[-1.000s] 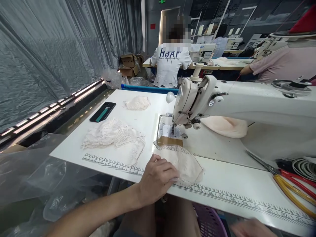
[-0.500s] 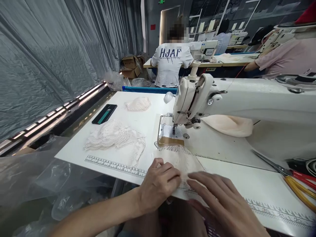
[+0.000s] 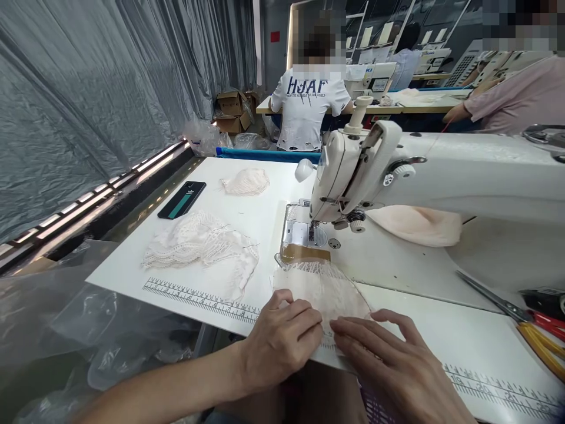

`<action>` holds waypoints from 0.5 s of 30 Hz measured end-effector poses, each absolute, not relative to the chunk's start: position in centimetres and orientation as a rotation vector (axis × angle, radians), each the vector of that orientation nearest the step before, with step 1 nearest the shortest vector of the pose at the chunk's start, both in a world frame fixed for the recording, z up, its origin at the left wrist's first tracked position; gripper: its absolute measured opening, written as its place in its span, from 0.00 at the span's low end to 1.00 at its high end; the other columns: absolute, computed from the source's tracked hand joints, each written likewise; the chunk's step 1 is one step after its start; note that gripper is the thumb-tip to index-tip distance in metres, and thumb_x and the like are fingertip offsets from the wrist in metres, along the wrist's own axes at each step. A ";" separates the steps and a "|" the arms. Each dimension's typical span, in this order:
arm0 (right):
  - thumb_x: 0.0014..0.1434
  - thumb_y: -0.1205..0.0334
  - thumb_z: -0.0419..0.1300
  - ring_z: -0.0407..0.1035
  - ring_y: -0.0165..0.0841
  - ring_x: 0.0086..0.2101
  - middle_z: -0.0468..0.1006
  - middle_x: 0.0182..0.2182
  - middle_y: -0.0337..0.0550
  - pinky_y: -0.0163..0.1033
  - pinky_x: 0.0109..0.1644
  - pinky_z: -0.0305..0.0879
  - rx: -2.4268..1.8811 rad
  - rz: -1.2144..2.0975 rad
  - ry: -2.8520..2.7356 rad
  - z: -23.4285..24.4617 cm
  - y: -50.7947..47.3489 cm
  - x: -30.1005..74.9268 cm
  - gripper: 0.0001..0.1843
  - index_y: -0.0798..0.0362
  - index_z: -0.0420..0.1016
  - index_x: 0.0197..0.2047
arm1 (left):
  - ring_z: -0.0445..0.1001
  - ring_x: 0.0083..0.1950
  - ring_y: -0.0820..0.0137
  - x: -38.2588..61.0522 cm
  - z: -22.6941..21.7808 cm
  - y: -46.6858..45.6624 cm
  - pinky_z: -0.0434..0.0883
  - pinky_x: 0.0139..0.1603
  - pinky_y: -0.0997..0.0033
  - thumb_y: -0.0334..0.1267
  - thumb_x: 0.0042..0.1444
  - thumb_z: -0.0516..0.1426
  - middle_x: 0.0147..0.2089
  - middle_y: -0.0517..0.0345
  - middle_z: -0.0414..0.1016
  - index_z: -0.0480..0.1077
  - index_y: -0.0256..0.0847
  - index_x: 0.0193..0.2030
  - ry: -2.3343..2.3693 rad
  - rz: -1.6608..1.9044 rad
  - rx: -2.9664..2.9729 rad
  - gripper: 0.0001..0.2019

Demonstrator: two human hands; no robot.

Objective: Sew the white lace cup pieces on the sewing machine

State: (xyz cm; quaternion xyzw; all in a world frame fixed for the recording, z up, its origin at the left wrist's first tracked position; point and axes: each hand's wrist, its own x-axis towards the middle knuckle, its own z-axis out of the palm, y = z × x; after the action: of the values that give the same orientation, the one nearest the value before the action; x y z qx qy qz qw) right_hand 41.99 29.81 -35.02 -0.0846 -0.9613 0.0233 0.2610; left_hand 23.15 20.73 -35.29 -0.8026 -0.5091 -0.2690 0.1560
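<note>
A pale pink lace piece [image 3: 320, 288] lies on the white sewing table [image 3: 247, 218] just in front of the sewing machine's needle plate [image 3: 304, 235]. My left hand [image 3: 282, 338] rests on its near left corner with fingers curled, pinching the edge. My right hand [image 3: 392, 365] lies on its near right edge with fingers stretched flat. The white sewing machine [image 3: 397, 171] stands behind, its needle above the plate.
A heap of white lace pieces [image 3: 203, 247] lies left of the machine, a single lace piece [image 3: 245, 181] and a black phone [image 3: 183, 199] farther back. Pink fabric [image 3: 415, 224] sits under the machine arm. Scissors [image 3: 525, 321] lie at the right. Other people sit at tables behind.
My right hand came up from below the table edge and settled flat on the lace piece beside my left hand. The left hand stayed on the piece.
</note>
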 end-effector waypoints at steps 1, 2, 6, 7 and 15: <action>0.68 0.68 0.42 0.73 0.30 0.43 0.79 0.43 0.41 0.44 0.52 0.52 -0.237 0.075 -2.603 -35.2 29.8 42.0 0.19 0.49 0.74 0.40 | 0.71 0.40 0.74 23.2 -35.3 20.7 0.58 0.43 0.66 0.23 0.61 0.48 0.38 0.59 0.76 0.69 0.35 0.35 -1.453 -0.772 -2.294 0.10; 0.69 0.68 0.42 0.72 0.30 0.43 0.79 0.43 0.41 0.44 0.52 0.52 -0.248 0.091 -2.598 -35.4 29.8 42.0 0.19 0.49 0.74 0.40 | 0.71 0.40 0.74 23.2 -35.4 20.7 0.58 0.43 0.66 0.23 0.61 0.49 0.37 0.58 0.76 0.69 0.34 0.35 -1.450 -0.769 -2.290 0.10; 0.69 0.67 0.41 0.72 0.31 0.44 0.79 0.44 0.43 0.44 0.52 0.52 -0.271 0.127 -2.579 -35.4 29.6 42.1 0.19 0.49 0.73 0.40 | 0.70 0.41 0.73 23.2 -35.5 20.7 0.58 0.43 0.66 0.23 0.61 0.49 0.37 0.58 0.75 0.69 0.34 0.34 -1.460 -0.729 -2.279 0.10; 0.69 0.67 0.42 0.72 0.31 0.44 0.79 0.44 0.43 0.45 0.52 0.52 -0.268 0.126 -2.589 -35.4 29.5 42.2 0.19 0.49 0.73 0.41 | 0.70 0.41 0.73 23.3 -35.4 20.7 0.58 0.43 0.66 0.23 0.61 0.49 0.37 0.58 0.75 0.69 0.35 0.34 -1.464 -0.716 -2.280 0.10; 0.67 0.68 0.40 0.73 0.33 0.43 0.80 0.41 0.43 0.45 0.51 0.54 -0.243 0.015 -2.449 -37.2 29.3 42.0 0.21 0.48 0.74 0.38 | 0.68 0.35 0.76 23.6 -34.6 20.9 0.56 0.40 0.67 0.27 0.63 0.49 0.31 0.62 0.71 0.68 0.37 0.39 -1.507 -0.676 -2.271 0.08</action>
State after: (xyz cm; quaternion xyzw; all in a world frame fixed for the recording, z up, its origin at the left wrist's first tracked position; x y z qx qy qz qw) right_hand 42.04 29.30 -37.16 -0.0930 -0.9381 0.0059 0.3337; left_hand 23.62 20.87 -34.63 -0.7974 -0.5294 -0.2375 0.1660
